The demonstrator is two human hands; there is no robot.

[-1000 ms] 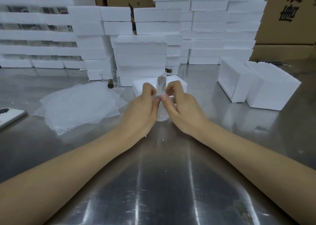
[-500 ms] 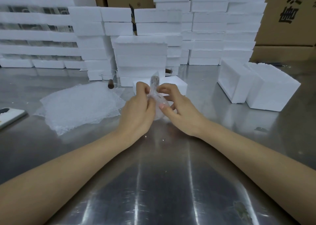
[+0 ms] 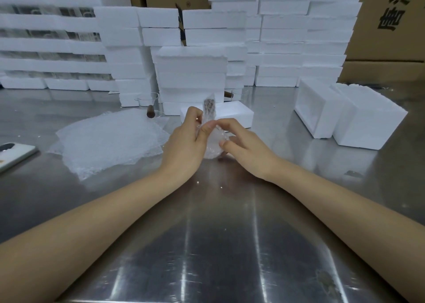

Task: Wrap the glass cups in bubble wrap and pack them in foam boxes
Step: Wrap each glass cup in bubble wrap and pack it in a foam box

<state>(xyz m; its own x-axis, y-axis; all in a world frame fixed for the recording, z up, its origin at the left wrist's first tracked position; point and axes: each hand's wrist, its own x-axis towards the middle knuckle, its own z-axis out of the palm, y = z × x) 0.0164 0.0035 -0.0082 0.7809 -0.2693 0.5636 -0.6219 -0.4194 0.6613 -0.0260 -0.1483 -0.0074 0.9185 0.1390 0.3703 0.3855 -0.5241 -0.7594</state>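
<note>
Right hand (image 3: 243, 146) lower now, fingers curling round clear bubble-wrapped glass cup (image 3: 212, 147); left hand (image 3: 186, 139) pinches wrap (image 3: 206, 120) near dark handle (image 3: 208, 106); risk: slackened pinch lets wrap unfurl.

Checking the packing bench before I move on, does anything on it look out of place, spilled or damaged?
Nothing looks broken or spilled. The two white foam boxes at the right seem tipped on their sides, and tiny white crumbs dot the steel table. The left hand and right hand grip the bubble-wrapped glass cup.
</note>
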